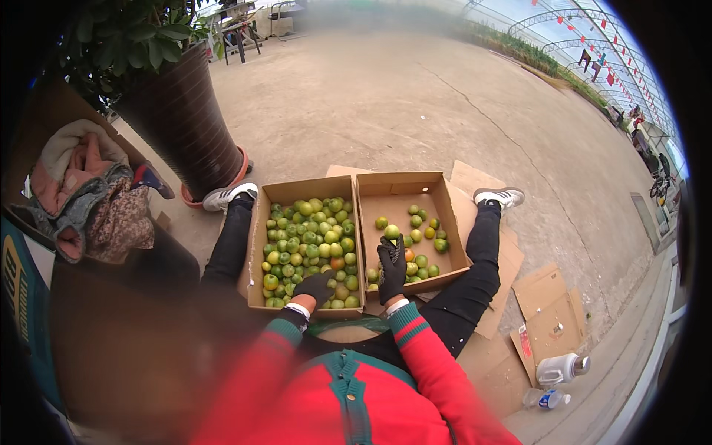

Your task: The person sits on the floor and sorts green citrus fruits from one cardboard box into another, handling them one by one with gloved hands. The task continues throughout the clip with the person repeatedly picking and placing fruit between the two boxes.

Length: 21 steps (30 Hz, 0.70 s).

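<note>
Two open cardboard boxes lie side by side between my legs. Green tomatoes (311, 222), with an orange-red one (337, 263) among them, fill the left box (306, 186). My left hand (316, 288), in a black glove, rests on the tomatoes near that box's front edge; its fingertips are partly hidden, and whether it grips one is unclear. Over the right box (400, 183) is my right hand (392, 267), also gloved, with a green tomato (391, 232) at its fingertips. Below and beside it, fewer green and yellowish tomatoes (416, 221) lie scattered in the box.
A large potted plant (178, 117) stands at the upper left, beside a box of clothes (92, 189). Flattened cardboard (548, 306) lies on the concrete floor at right. A white jug (556, 369) and a clear plastic bottle (545, 398) lie near it.
</note>
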Each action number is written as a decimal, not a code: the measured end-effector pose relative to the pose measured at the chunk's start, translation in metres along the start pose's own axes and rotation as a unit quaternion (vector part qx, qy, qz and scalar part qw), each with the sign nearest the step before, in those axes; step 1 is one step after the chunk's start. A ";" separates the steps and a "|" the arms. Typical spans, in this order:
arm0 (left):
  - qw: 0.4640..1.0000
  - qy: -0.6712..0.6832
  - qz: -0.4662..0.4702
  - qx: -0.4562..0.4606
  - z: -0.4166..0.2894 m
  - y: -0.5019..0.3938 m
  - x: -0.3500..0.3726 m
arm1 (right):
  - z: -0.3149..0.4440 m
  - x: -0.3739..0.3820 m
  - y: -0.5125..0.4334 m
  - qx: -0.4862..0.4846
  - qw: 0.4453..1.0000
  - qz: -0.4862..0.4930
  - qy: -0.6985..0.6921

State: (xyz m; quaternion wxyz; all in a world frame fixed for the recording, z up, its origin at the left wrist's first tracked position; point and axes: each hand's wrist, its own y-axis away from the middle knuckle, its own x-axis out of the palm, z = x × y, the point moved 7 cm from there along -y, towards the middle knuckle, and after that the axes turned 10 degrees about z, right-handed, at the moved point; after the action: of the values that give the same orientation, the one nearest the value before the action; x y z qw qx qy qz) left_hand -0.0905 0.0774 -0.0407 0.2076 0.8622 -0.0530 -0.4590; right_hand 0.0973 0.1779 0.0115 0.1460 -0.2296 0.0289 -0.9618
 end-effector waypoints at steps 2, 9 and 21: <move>0.998 -0.035 0.053 -0.021 0.001 -0.008 0.008 | -0.001 -0.001 -0.002 -0.021 0.999 0.020 0.040; 0.999 0.023 0.025 0.025 -0.005 -0.004 0.001 | 0.000 0.024 0.007 -0.068 0.954 0.150 0.251; 0.839 0.515 0.049 0.169 -0.028 0.020 -0.022 | 0.026 0.075 0.036 -0.219 0.748 0.335 0.530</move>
State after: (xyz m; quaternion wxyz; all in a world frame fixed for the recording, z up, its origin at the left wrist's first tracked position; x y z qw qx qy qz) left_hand -0.0782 0.0740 -0.0014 0.0787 0.9922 -0.0572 0.0781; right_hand 0.0549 0.1218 0.0633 0.3661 0.3158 0.3865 -0.7854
